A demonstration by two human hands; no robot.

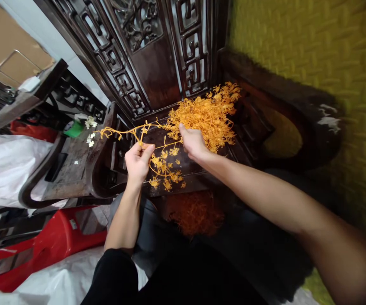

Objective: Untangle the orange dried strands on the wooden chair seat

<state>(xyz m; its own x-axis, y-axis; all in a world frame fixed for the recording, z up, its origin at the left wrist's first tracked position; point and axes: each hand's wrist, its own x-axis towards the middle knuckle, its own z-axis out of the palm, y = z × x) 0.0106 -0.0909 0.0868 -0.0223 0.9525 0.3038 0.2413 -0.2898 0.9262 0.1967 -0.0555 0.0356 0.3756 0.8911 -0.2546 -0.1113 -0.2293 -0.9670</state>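
Observation:
My left hand pinches an orange plastic flower stem whose branches reach left toward the chair's arm and right toward the heap. At the near edge of a big heap of orange flower stems, my right hand has its thumb and fingers closed on a thin orange strand; its fingertips are partly hidden. The heap rests on the dark carved wooden seat. Between and below my hands, several small orange blossoms lie on the seat or hang from stems; I cannot tell which for each.
Under the seat's front edge is a darker reddish-orange pile. To the left stand a wooden side table with white flowers and a green roll, a red plastic stool and white sacks. A carved chair back rises behind.

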